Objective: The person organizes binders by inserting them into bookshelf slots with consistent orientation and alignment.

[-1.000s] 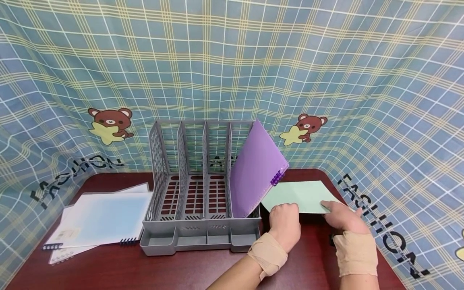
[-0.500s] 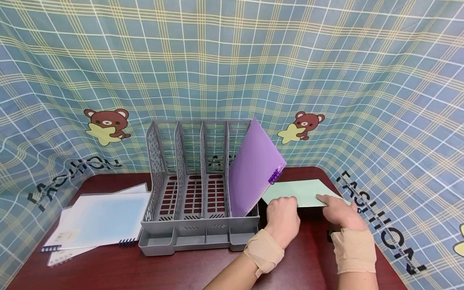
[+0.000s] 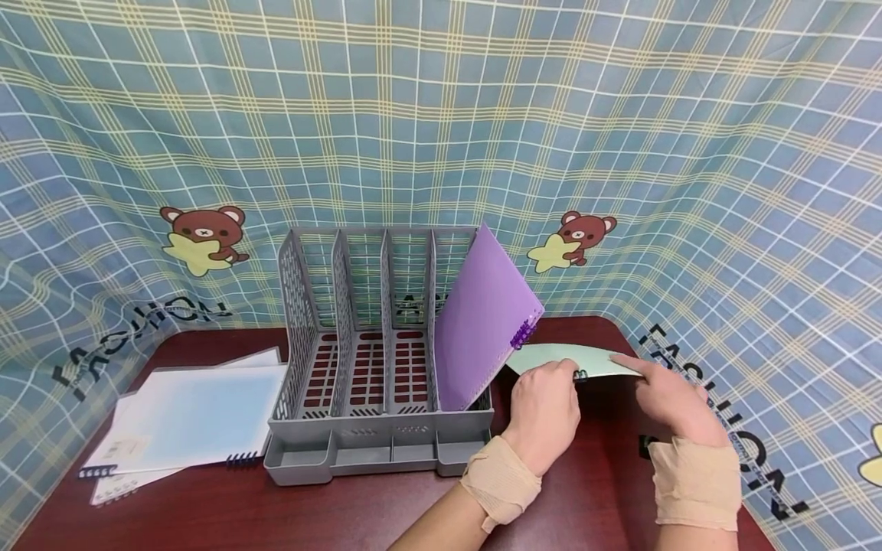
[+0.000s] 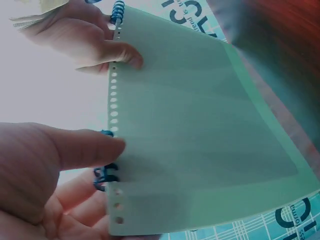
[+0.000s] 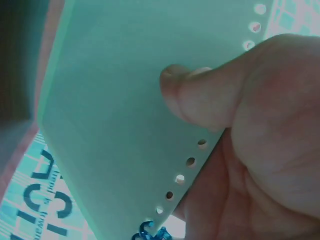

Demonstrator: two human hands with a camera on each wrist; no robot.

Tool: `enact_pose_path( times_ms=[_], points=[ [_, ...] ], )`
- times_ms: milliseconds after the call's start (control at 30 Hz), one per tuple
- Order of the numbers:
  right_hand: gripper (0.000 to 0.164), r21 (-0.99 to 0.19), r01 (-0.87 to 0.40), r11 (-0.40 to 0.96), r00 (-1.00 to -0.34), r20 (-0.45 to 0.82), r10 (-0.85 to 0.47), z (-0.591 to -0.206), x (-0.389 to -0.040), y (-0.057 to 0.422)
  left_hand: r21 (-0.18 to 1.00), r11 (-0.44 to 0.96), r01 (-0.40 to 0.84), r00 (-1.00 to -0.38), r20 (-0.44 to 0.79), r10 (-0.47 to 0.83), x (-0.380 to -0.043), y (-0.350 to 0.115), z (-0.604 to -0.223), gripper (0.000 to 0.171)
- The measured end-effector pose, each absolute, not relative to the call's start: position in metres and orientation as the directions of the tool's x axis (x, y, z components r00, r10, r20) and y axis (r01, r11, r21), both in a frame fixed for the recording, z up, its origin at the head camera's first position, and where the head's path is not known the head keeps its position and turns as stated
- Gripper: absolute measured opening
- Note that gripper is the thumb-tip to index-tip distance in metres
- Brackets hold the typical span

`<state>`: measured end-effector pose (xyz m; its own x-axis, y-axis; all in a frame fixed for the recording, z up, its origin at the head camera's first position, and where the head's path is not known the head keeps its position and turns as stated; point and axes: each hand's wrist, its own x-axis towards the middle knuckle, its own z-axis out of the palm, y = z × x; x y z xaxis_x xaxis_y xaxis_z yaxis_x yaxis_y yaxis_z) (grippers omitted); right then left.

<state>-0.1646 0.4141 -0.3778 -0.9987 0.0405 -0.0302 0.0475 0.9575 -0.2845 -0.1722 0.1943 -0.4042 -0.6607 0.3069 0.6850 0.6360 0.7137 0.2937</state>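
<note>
A pale green ring-bound notebook (image 3: 561,358) is lifted at its near edge, to the right of the grey file rack (image 3: 379,428). Its cover bows slightly. My left hand (image 3: 546,405) pinches the punched edge beside a dark blue ring clip (image 4: 106,172), thumb on the cover. Farther along that edge my right hand (image 3: 678,402) grips the notebook, its thumb (image 5: 200,95) pressed on the green cover and the fingers behind. A purple ring-bound notebook (image 3: 482,321) leans in the rack's rightmost slot and covers the green one's far left corner in the head view.
Left of the rack lie overlapping notebooks, a pale blue one (image 3: 207,417) on top. The rack has shallow trays (image 3: 298,457) along its front. A checked curtain (image 3: 441,115) surrounds the dark red table (image 3: 331,513) at the back and sides.
The green notebook's near edge has risen and its cover now bows. My left hand has moved slightly up, and the right hand has shifted right and up.
</note>
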Motion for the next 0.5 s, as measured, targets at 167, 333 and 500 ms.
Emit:
enact_pose_path(
  times_ms=[167,333,500],
  points=[
    [0.058,-0.28,0.083,0.956,-0.995,0.03,0.095,-0.36,-0.152,0.414,0.343,0.582,0.737,-0.606,0.717,0.345,-0.17,0.193,-0.397,0.022],
    [0.056,-0.274,0.094,0.957,-0.979,0.151,0.139,-0.342,-0.136,0.411,0.325,0.501,0.802,-0.539,0.754,0.374,-0.166,0.189,-0.385,0.025],
    [0.06,-0.27,0.105,0.957,-0.946,0.27,0.18,-0.328,-0.121,0.407,0.295,0.429,0.854,-0.47,0.792,0.389,-0.161,0.186,-0.371,0.03]
  ],
)
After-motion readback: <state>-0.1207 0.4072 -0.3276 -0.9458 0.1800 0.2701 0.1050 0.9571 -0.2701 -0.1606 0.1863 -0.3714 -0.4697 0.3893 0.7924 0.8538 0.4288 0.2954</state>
